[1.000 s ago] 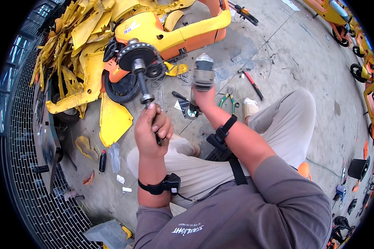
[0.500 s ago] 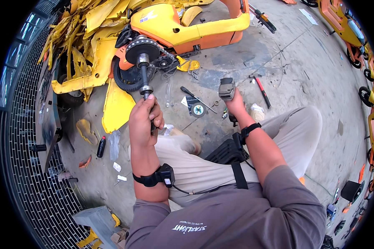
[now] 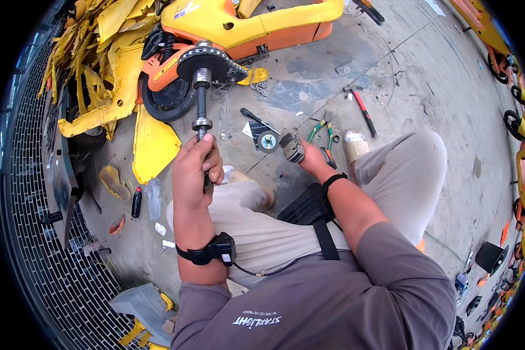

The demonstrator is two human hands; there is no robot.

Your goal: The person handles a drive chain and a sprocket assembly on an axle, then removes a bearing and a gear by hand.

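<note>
Gripped in my left hand (image 3: 197, 166) is the lower end of a metal axle (image 3: 202, 104). It stands up from my fist, and a dark toothed sprocket (image 3: 188, 63) sits at its far end. My right hand (image 3: 314, 158) is wrapped round a cordless power tool, with its grey battery pack (image 3: 293, 148) toward the left. The tool's working end is mostly hidden. Just beyond my right hand, green-handled pliers (image 3: 315, 128) lie on the floor. Left of the tool are a round disc (image 3: 268, 141) and a long screwdriver (image 3: 261, 121).
A yellow and orange vehicle body (image 3: 256, 29) with a black wheel (image 3: 168, 102) lies ahead. Yellow panels (image 3: 108, 70) are piled at far left. A red-handled hammer (image 3: 364, 114) lies right of the pliers. A dark bottle (image 3: 136, 202) lies left of my legs.
My right hand has moved left and down with the power tool, turning it; the pliers now show. My left hand still holds the axle, slightly farther left. The view has shifted.
</note>
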